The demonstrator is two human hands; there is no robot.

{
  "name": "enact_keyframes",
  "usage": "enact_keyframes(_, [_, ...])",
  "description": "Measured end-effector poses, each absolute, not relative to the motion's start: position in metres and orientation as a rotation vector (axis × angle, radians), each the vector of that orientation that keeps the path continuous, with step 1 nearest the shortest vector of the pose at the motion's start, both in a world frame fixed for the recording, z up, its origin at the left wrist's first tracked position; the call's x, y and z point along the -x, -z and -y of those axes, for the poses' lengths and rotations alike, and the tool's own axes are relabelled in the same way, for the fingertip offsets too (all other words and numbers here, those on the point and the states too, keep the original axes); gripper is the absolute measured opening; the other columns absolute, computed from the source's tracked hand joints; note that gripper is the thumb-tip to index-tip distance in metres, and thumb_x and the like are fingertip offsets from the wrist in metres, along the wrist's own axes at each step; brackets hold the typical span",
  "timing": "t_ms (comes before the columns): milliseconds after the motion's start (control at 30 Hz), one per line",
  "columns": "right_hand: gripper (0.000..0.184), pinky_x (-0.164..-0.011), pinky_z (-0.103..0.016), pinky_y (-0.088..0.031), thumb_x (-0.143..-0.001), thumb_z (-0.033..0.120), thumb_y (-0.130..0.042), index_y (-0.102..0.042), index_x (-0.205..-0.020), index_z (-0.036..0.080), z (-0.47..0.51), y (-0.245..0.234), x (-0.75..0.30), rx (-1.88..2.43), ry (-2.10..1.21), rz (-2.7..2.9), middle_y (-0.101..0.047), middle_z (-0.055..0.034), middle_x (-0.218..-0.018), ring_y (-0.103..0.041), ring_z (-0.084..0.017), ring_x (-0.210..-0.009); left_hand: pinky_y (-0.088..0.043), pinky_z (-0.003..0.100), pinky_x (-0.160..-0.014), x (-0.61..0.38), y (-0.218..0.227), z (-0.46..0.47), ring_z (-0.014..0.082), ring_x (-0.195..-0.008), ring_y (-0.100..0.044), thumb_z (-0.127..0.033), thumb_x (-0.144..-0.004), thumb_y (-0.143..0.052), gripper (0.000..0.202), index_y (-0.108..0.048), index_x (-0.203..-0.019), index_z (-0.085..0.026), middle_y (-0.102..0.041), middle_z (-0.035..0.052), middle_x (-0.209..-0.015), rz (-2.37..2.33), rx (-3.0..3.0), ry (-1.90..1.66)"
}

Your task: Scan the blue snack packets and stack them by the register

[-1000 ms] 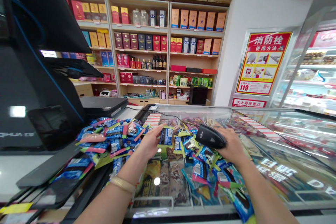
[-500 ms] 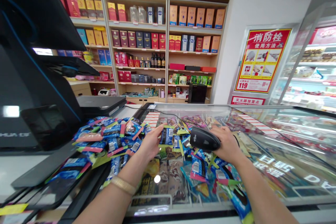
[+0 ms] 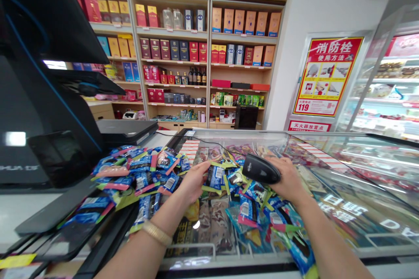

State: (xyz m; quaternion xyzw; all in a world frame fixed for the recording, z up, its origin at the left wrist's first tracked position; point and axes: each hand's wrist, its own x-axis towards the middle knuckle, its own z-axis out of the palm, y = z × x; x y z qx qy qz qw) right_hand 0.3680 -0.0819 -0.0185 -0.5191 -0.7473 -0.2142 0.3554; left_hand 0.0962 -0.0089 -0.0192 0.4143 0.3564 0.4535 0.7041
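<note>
My left hand [image 3: 193,182] pinches a small blue snack packet [image 3: 214,178] with a white barcode label, holding it just above the glass lid [image 3: 327,192] of a freezer chest. My right hand [image 3: 288,178] grips a black barcode scanner [image 3: 261,168], its nose pointing left at the packet a short way off. Several more blue, pink and yellow packets [image 3: 137,174] lie heaped to the left, and others [image 3: 258,213] are spread under and in front of my right hand. A gold bracelet sits on my left wrist.
A black checkout terminal [image 3: 42,109] with screens stands at the left, a closed dark device [image 3: 126,128] behind the packets. Shelves of boxed goods and bottles [image 3: 193,56] fill the back wall. A red fire-hydrant poster [image 3: 325,76] and a glass-fronted cooler [image 3: 389,83] are at the right.
My left hand has lowered the packet slightly and tilted it toward the scanner. The scanner hand moved a little left, then back right. The view shifted a touch.
</note>
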Motion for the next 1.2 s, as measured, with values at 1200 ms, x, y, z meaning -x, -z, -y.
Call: enact_keyframes(1200, [0.032,-0.079,-0.035,-0.042,-0.071,0.034,-0.062,-0.065,-0.099,0.020,0.073,0.030,-0.384,1.417,0.572,1.895,-0.070,-0.0067,-0.096,-0.064,-0.023,-0.089,-0.046,0.038,-0.086,-0.063,0.015,0.000,0.0343,-0.097,-0.063,-0.006,-0.044,-0.075,0.056,-0.064,-0.097,-0.020,-0.068,0.0128,-0.091,-1.674,-2.192,-0.684])
